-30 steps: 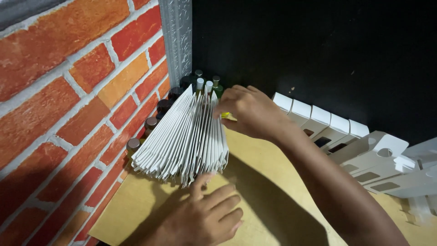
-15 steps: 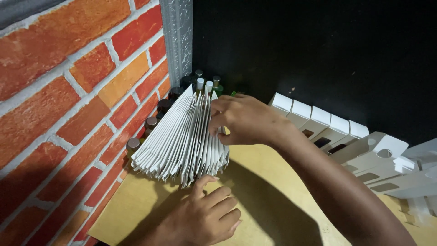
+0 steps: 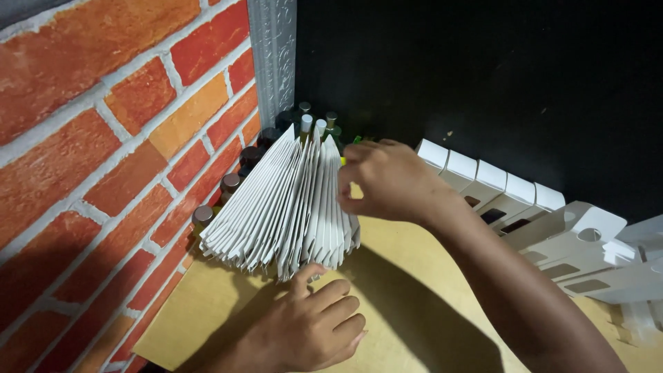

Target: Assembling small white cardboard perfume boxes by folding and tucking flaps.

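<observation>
Right hand (image 3: pixel 387 183) pinches the outermost card of the fanned stack of flat white cardboard sleeves (image 3: pixel 286 207); left hand (image 3: pixel 311 331), fingers loosely curled, braces below on the tan bench (image 3: pixel 414 290). Best peel singly.

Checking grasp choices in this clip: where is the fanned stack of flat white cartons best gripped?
Probably at the top edges of the fanned stack of flat white cartons, coming from the open right side. The cartons stand on edge leaning toward the brick wall, tops free, with bottles crowding the left.
</observation>
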